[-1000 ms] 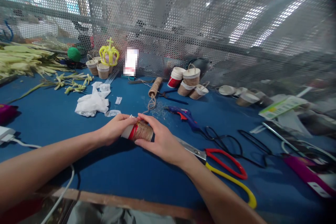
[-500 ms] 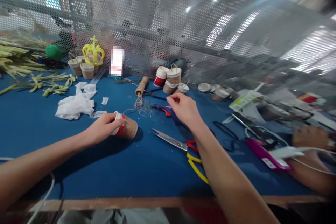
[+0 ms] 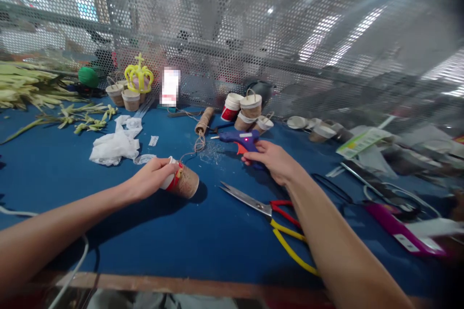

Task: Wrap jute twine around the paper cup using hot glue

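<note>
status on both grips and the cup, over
Left grip shut on twine-wrapped cup, lying sideways. Right grip shut on glue gun. Scissors near, clear of both.

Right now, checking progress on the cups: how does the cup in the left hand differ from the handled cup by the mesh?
The held cup lies on its side, gripped by the left hand; the handled cup stands upright, untouched. The held cup shows a bare red band and trails loose twine; the handled cup has a loop handle. Both are twine-wrapped with white rims.

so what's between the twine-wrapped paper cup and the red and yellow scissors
Nothing; the head view shows only bare blue tabletop between the twine-wrapped paper cup and the red and yellow scissors.
</note>
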`<state>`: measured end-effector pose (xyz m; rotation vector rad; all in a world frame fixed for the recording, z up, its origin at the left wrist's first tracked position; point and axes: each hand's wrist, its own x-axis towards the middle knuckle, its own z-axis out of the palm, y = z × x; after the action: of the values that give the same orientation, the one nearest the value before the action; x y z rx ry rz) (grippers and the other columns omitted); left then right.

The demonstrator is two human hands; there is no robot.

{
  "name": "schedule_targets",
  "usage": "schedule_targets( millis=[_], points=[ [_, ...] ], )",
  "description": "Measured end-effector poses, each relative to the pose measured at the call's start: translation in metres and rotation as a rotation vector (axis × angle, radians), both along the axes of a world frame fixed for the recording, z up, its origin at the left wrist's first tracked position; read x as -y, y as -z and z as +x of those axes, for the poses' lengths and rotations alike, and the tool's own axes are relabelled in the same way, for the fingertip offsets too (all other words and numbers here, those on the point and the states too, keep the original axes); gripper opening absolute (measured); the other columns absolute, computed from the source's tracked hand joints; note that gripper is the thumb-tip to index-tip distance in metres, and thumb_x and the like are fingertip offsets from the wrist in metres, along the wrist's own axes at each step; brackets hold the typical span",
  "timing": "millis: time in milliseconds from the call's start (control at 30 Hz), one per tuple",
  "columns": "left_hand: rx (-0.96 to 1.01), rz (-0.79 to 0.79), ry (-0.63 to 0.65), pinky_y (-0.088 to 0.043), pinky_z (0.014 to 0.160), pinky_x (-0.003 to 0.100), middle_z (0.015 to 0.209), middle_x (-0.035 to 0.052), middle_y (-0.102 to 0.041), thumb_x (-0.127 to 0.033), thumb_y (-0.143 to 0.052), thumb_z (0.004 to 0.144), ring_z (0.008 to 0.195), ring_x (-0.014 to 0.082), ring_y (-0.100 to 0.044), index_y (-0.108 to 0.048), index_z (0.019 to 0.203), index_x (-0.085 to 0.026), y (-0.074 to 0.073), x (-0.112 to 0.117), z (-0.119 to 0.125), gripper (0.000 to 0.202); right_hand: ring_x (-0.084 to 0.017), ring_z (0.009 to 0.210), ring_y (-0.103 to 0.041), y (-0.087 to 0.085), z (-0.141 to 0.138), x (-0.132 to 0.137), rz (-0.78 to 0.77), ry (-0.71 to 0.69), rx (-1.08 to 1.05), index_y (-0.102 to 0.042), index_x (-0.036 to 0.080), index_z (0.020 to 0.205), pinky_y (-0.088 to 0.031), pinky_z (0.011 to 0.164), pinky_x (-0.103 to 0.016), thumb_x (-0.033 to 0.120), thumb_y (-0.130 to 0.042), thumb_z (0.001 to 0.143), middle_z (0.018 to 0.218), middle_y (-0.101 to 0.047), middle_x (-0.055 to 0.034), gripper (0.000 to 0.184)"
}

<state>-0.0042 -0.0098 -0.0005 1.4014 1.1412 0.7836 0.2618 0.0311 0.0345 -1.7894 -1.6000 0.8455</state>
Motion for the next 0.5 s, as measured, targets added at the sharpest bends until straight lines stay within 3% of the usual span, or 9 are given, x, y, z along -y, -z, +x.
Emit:
schedule_targets(
  millis=[167, 333, 500],
  points=[
    [-0.019, 0.002, -0.044, -0.035, 0.053, 0.022, 0.062, 0.0020, -0.057, -0.041, -0.045, 0.074, 0.056, 0.0131, -0.047, -0.060, 0.072, -0.010, -0.001, -0.002, -0.001, 0.034, -0.007, 0.040, -0.047, -0.021, -0.031, 0.041, -0.001, -0.184, -0.186, -0.055, 0.015, 0.062, -0.039, 0.039, -0.019, 0.032, -0.060, 0.069, 0.051, -0.055, 0.0014, 0.020],
    [-0.102, 0.043, -0.045, -0.035, 0.051, 0.021, 0.060, 0.0009, -0.056, -0.040, -0.045, 0.074, 0.054, 0.0125, -0.046, -0.059, 0.070, -0.010, -0.007, -0.004, -0.002, 0.033, -0.011, 0.044, -0.053, -0.009, -0.059, 0.072, -0.008, -0.269, -0.160, -0.063, 0.013, 0.081, -0.045, 0.042, -0.022, 0.033, -0.057, 0.072, 0.051, -0.058, -0.0002, 0.023],
    [-0.083, 0.019, -0.050, -0.036, 0.049, 0.022, 0.061, 0.0032, -0.060, -0.040, -0.045, 0.073, 0.053, 0.0138, -0.049, -0.062, 0.072, -0.010, -0.006, -0.007, -0.004, 0.035, -0.010, 0.038, -0.048, 0.003, -0.066, 0.083, -0.034, -0.235, -0.047, -0.055, 0.017, 0.060, -0.042, 0.038, -0.022, 0.035, -0.058, 0.071, 0.043, -0.052, 0.0023, 0.022]
  ],
)
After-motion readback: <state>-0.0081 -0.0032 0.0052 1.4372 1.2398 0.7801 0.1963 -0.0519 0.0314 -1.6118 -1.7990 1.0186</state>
